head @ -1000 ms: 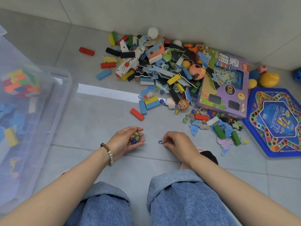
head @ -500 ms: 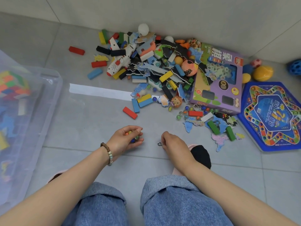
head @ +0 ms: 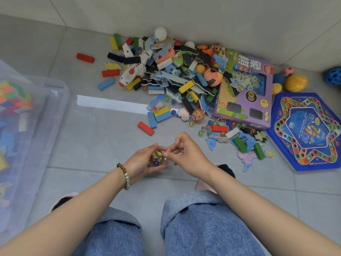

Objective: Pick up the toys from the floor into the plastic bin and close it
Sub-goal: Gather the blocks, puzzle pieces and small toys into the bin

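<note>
Crouched over a grey tiled floor (head: 103, 137), I cup a heap of small coloured glass marbles (head: 156, 159) in my left hand (head: 143, 164), fingers curled up around them like a bowl. My right hand (head: 186, 154) meets it from the side, thumb and forefinger pinched together at the edge of the heap; whatever they grip is too small to make out.

The clear plastic bin (head: 55, 93) stands well apart to my left, open, with a multicoloured block cube (head: 13, 97) and other pieces showing through its wall. I see no lid in this view.

Most of the job lies ahead, I judge. A dense pile of toys (head: 175, 76) sits against the wall: wooden blocks, puzzle pieces, a white toy aeroplane (head: 134, 71), a purple cardboard game box (head: 245, 91) and a blue hexagonal game board (head: 308, 132). More loose marbles (head: 208, 126) are scattered just in front of the box.

The risk is the full palm. The marbles are round and stacked high, so tipping the left hand on the way to the bin, or pressing one more item in, could send them rolling across the smooth tiles. A red wooden block (head: 145, 128) lying near my hands could also be knocked aside.
</note>
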